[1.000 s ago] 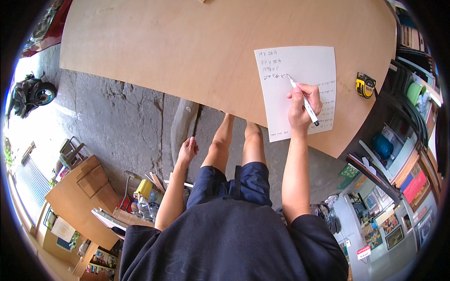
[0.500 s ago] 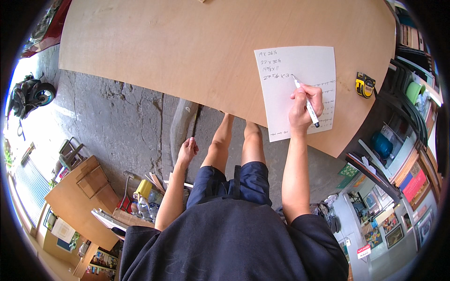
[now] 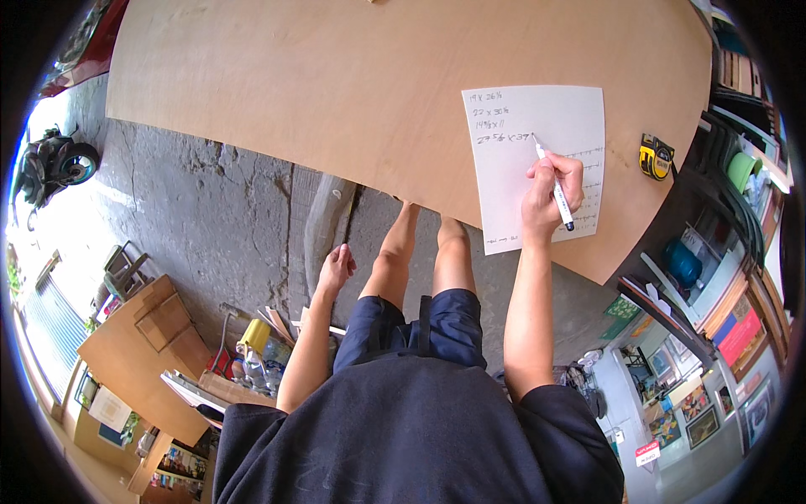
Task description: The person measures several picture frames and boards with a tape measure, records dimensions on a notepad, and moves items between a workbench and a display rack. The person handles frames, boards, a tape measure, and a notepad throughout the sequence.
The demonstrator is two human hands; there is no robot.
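My right hand point(image 3: 552, 191) grips a white marker pen point(image 3: 563, 207) with a black end, its tip touching a white sheet of paper point(image 3: 509, 189). Several handwritten lines stand at the top of the sheet, and fainter writing runs along its right side. The sheet lies on a large light-brown wooden board point(image 3: 319, 76). To the right of the paper, on the same board, rests a yellow and black tape measure point(image 3: 655, 157). My left hand point(image 3: 337, 267) hangs by my left leg below the board's edge, fingers loosely curled with nothing seen in them.
A motorcycle point(image 3: 60, 168) stands far left on the cracked concrete floor point(image 3: 218, 202). At lower left are cardboard point(image 3: 172, 323) and a yellow container point(image 3: 253, 334). Shelves on the right hold a blue round jug point(image 3: 683, 262) and a green roll point(image 3: 742, 170).
The pen tip has moved slightly right, and another character has appeared at the end of the lowest line at the top. The left hand hangs in the same place.
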